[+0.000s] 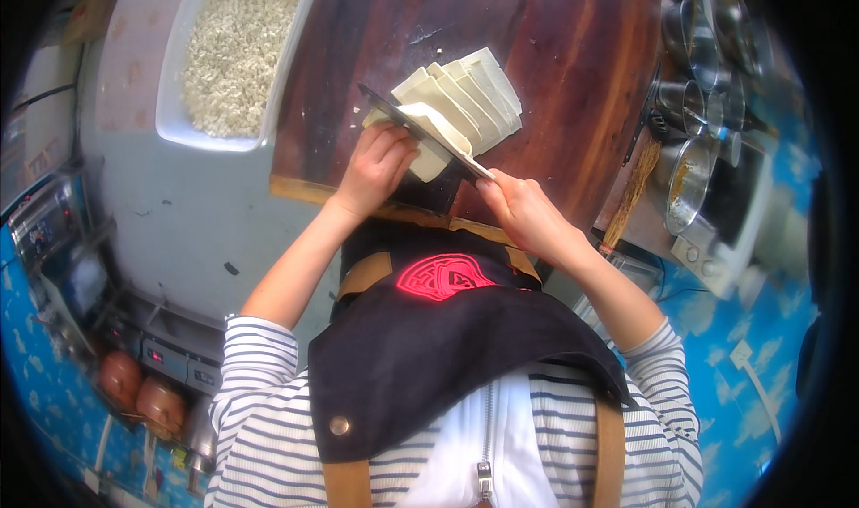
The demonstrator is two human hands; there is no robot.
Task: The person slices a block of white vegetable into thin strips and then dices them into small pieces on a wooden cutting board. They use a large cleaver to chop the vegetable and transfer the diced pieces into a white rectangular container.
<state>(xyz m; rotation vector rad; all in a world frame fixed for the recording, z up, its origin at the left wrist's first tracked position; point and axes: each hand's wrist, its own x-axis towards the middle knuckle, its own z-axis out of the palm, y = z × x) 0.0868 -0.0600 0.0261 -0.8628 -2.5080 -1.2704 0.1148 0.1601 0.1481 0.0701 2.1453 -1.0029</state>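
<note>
My right hand (520,202) grips the near end of a dark-bladed cleaver (436,135), seen nearly edge-on and slanting across the work. With bent fingers, my left hand (380,162) holds a pale block, which looks like firm tofu (429,164), on the blade's left side. A thin pale sheet (436,125) leans along the blade's far side. Beyond it, several cut slices (473,95) lie overlapped in a fan on the dark wooden board (564,51). The blade and my fingers hide part of the block.
A white plastic tub (262,122) of small pale cubes (235,51) stands left of the board. Along the right side are a straw whisk brush (631,196) and several steel bowls (690,186). Small crumbs dot the board. My black apron (429,367) meets its near edge.
</note>
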